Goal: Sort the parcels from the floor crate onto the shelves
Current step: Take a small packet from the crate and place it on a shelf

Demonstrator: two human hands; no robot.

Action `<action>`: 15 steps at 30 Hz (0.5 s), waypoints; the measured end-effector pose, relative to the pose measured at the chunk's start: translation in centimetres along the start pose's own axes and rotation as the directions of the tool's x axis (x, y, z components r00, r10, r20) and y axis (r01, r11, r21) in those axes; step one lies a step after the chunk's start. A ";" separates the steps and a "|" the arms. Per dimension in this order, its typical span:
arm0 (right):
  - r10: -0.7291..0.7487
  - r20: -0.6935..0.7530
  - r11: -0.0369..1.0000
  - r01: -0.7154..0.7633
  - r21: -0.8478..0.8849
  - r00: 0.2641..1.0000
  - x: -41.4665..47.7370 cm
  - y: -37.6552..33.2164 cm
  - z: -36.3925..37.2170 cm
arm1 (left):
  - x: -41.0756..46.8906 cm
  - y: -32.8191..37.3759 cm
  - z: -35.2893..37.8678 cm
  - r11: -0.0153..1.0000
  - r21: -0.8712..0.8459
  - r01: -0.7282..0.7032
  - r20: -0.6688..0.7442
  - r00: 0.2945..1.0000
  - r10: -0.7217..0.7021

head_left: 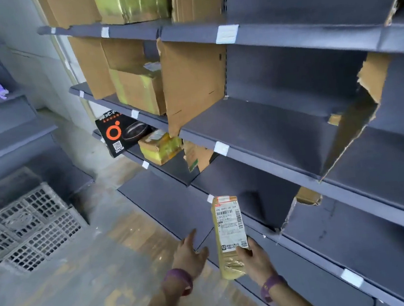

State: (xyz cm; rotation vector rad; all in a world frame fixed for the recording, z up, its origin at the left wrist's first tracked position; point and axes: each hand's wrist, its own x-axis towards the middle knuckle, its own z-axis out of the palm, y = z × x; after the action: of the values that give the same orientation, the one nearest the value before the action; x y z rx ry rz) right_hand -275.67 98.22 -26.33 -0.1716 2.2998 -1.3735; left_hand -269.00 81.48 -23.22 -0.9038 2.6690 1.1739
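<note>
Shelves [268, 131]: grey steel tiers run across your right. The upper left bays hold boxes, and the bays in front of you are bare.
Crate [29, 225]: the grey mesh crate sits on the floor at your left, well apart from the hands. Its contents are too blurred to read.
Dividers [193, 79]: torn cardboard sheets stand between the bays. A ragged one hangs just beyond the parcel, and brushing it on the way in could tip or tear it.
Parcel [228, 224]: a long, narrow taped box with its label facing you, held upright in the air in front of the lower shelf edge and not yet resting on anything.
Right hand [254, 259]: you grip only the parcel's bottom end, fingers curled round it. Most of its length stands above that hold, so a quick swing could lever it out of your grasp.
Left hand [189, 251]: empty, with its fingers [190, 239] straight and apart, near the low shelf lip. I cannot tell whether it touches.
Placement risk: set on end, the parcel looks likely to topple. Laying it flat, well back from the lip, seems safer.
</note>
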 end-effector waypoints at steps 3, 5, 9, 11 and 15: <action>0.060 -0.109 0.998 -0.060 0.002 0.992 2.9 -1.9 2.4 | 5.6 -0.5 -2.4 0.998 0.036 -0.053 0.063 0.997 0.050; 0.113 -0.161 0.992 -0.102 0.073 0.981 4.2 -3.3 4.2 | 8.6 -0.8 -4.2 0.994 0.037 -0.105 0.126 0.987 0.100; 0.186 -0.238 0.975 -0.149 0.164 0.953 6.2 -5.6 6.8 | 13.2 -0.7 -6.7 0.973 0.005 -0.230 0.212 0.951 0.223; 0.210 -0.280 0.973 -0.173 0.152 0.937 7.1 -6.6 7.2 | 14.7 -0.2 -7.1 0.965 0.004 -0.263 0.237 0.938 0.255; 0.241 -0.338 0.961 -0.176 0.212 0.910 8.3 -7.9 6.9 | 16.1 1.0 -6.0 0.951 -0.016 -0.308 0.348 0.890 0.294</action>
State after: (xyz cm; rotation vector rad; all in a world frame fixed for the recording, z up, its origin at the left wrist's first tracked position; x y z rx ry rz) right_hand -281.00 86.03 -24.97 0.4083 2.3755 -1.5908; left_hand -281.89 70.06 -23.27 -0.2425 2.5801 1.1967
